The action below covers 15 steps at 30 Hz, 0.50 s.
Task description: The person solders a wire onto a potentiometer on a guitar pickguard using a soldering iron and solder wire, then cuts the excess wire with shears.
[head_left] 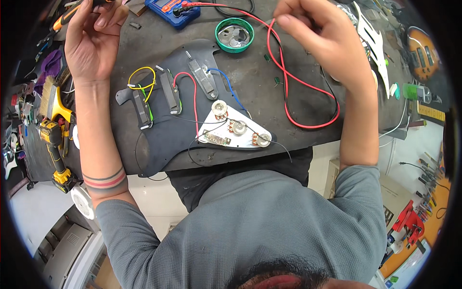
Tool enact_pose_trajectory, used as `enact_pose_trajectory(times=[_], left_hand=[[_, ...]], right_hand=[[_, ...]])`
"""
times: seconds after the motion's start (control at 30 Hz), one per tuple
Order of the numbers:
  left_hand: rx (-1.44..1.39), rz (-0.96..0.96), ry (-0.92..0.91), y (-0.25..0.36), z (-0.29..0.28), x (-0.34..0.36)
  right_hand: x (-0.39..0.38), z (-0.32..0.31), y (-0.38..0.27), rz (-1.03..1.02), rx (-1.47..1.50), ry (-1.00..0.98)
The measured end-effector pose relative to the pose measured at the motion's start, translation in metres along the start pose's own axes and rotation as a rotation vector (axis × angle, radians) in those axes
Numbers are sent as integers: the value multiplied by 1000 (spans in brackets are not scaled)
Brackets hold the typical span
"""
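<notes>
My left hand (pixel 94 45) is raised at the upper left with its fingers curled in. An orange-and-black tool handle (pixel 66 17) passes behind its fingers; the rest is cut off by the upper edge. My right hand (pixel 320 41) is at the upper right, thumb and index finger close together by the red test lead (pixel 288 72). Anything small between those fingertips is too fine to name. Between my forearms lies a dark guitar pickguard (pixel 166 139) with three pickups (pixel 169 91). A white control plate (pixel 231 137) with potentiometers rests on it, joined by coloured wires.
A blue multimeter (pixel 175 12) sits at the back, next to a green round dish (pixel 234 36). A yellow cordless drill (pixel 57 154) and a brush (pixel 55 101) lie left. White guitar parts (pixel 373 45) and a green-capped bottle (pixel 416 91) are right.
</notes>
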State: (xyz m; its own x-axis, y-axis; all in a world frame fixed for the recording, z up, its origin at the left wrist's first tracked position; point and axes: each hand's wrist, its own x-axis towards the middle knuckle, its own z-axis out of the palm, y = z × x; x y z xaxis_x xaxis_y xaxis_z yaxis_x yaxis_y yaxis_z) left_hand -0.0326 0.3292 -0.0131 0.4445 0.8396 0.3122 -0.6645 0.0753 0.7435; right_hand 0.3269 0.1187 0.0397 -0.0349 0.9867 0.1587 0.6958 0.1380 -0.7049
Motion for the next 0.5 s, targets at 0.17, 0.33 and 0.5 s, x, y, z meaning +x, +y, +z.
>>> enact_pose_trajectory(times=[0.17,0.33,0.5], left_hand=[[97,59,37,-5,23,-11],[173,45,53,-44,67,-25],[245,-64,112,-48,87,-29]], right_hand=[[-71,23,2,-36,201,1],[-118,69,3,109,395,76],[-127,91,4,166,461,165]])
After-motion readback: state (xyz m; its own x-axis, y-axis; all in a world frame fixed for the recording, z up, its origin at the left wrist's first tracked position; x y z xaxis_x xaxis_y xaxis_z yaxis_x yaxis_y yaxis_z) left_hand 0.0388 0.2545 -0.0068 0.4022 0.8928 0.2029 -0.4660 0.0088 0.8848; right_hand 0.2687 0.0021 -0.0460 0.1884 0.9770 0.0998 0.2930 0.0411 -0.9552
